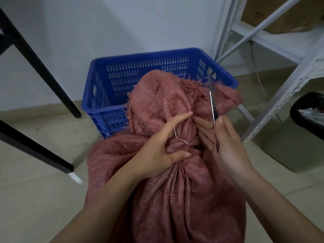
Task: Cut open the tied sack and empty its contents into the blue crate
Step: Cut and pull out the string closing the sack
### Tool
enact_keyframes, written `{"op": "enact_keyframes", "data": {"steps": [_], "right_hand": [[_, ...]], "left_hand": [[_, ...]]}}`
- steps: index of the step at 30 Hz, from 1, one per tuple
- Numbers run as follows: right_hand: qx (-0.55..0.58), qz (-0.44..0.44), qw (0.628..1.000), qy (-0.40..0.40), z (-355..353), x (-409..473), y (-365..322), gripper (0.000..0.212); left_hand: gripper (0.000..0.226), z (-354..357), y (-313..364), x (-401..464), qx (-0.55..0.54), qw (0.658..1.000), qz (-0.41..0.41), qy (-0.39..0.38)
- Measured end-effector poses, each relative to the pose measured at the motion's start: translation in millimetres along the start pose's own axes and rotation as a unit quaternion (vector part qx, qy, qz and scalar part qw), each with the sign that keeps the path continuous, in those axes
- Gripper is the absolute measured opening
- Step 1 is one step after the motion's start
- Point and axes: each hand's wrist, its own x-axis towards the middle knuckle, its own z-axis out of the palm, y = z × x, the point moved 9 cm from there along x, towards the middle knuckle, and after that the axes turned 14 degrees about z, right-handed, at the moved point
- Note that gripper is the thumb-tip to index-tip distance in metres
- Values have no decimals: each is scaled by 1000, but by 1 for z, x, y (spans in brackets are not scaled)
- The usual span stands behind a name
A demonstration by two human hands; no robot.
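A reddish woven sack (175, 190) stands upright in front of me, its neck bunched and bound with thin string (182, 141). The frayed top flops toward the blue slatted crate (112, 85) behind it. My left hand (157, 148) clasps the tied neck, thumb below the knot, index finger stretched along the fabric. My right hand (226, 144) holds a pair of scissors (212, 99) with the blades closed and pointing up, away from the knot, while its fingers touch the right side of the neck.
Black table legs (43, 71) stand at the left. A white metal shelf frame (273, 88) with cardboard boxes rises at the right. A black-lined bin (308, 113) sits on the beige floor near the right edge.
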Motion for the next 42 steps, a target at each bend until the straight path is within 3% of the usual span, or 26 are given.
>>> {"op": "enact_keyframes", "data": {"steps": [5, 8, 13, 17, 22, 25, 28, 37, 42], "right_hand": [[24, 54, 998, -30, 11, -3, 13, 28], [48, 64, 996, -26, 10, -3, 12, 26], [44, 29, 999, -7, 6, -3, 1, 27], [-90, -42, 991, 92, -3, -6, -9, 20], [-170, -51, 979, 97, 7, -8, -15, 18], [-181, -62, 973, 128, 5, -7, -24, 10], [-185, -78, 966, 164, -3, -6, -35, 8], [-224, -41, 972, 53, 21, -1, -16, 7], [-219, -27, 975, 40, 19, -1, -9, 11]], "left_hand": [[88, 3, 15, 2, -26, 999, 24, -18], [76, 9, 21, 2, -18, 998, 41, -41], [52, -5, -3, -3, -44, 997, -48, 50], [43, -21, -22, -7, -135, 968, -131, 166], [32, -3, -31, -9, -292, 917, -201, 184], [25, -2, -37, -10, -323, 899, -219, 199], [29, -4, -41, -11, -325, 899, -206, 210], [39, -10, -42, -16, -265, 918, -194, 220], [38, -10, -38, -13, -230, 937, -171, 200]]}}
